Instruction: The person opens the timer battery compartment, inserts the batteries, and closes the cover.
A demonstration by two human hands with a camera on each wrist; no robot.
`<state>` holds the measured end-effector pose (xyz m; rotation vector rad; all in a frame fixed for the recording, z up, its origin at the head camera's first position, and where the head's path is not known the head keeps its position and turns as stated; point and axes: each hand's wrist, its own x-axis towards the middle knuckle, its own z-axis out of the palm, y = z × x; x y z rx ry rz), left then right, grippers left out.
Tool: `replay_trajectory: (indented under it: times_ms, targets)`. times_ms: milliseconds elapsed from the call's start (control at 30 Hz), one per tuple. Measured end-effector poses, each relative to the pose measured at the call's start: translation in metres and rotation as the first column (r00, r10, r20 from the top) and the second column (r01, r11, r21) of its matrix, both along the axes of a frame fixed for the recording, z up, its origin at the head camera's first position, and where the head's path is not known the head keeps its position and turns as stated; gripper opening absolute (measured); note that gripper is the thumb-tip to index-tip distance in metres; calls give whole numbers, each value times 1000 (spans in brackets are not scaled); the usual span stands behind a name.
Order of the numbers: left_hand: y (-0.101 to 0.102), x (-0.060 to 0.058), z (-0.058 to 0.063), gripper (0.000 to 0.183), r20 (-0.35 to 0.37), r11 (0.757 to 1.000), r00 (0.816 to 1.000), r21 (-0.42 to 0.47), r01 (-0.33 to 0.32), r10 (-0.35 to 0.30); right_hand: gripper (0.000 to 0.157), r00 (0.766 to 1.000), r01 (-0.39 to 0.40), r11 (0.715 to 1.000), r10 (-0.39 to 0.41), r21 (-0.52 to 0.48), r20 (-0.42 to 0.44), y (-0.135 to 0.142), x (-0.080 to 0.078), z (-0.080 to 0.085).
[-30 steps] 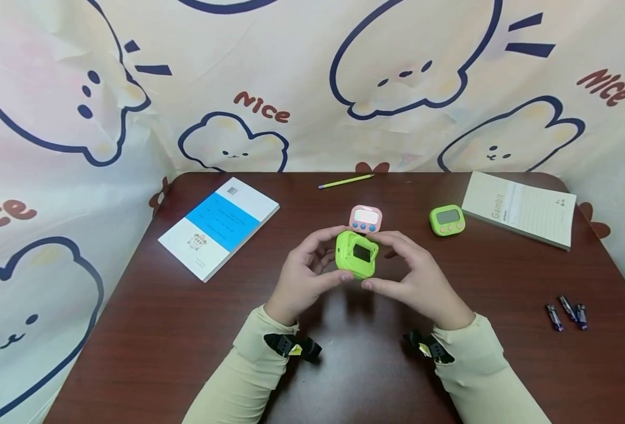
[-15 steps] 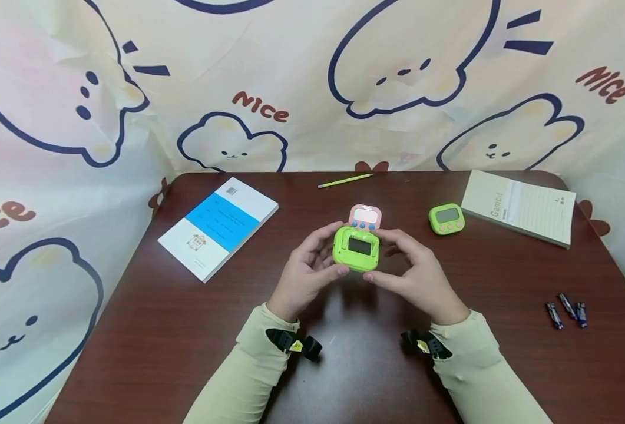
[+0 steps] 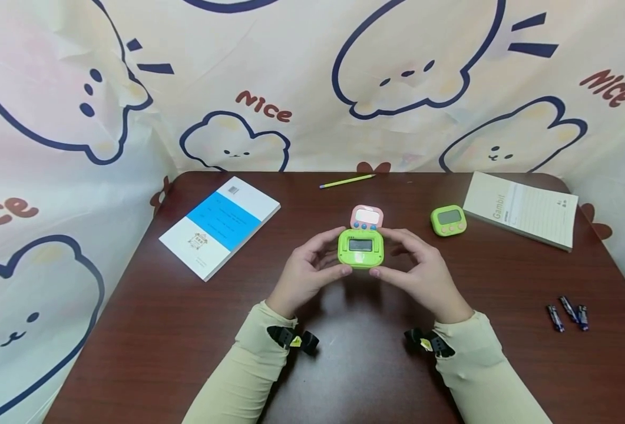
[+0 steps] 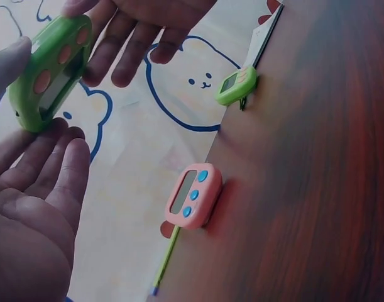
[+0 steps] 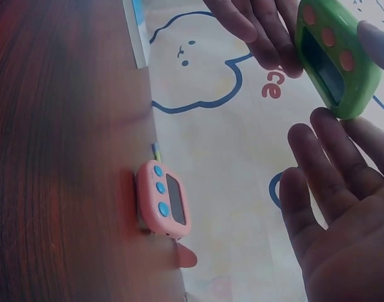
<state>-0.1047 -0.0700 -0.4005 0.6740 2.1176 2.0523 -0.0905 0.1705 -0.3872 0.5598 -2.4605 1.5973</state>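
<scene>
Above the tabletop (image 3: 174, 335), short of its far edge, the grip of left hand (image 3: 300, 275) and right hand (image 3: 423, 277) pinches the green timer (image 3: 360, 258), likely light, stiff, slick, best held by its rounded sides.

Held timer (image 3: 361, 249) before another timer (image 3: 367, 217) — book (image 3: 220, 228) left; notepad (image 3: 521, 210), batteries (image 3: 569, 309) right — pencil (image 3: 346, 181) behind.

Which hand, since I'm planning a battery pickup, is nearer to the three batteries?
Right. The right hand, at the right side of the held green timer, is left of the batteries; the left hand, at its left side, is farther left of them.
</scene>
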Motion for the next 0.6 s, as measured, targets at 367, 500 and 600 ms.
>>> replay_trajectory:
  times_ms: [367, 500, 600]
  targets:
    - [-1, 0, 1, 46, -13, 996, 996, 11, -83, 83, 48, 996, 64, 984, -51, -167, 77, 5, -1, -1]
    - [-1, 0, 0, 32, -41, 990, 990, -25, -139, 138, 41, 995, 70, 977, -55, -203, 78, 4, -2, -2]
    - [0, -1, 0, 24, -40, 988, 988, -28, -152, 151, 34, 995, 73, 977, -59, -200, 74, 4, -3, -4]
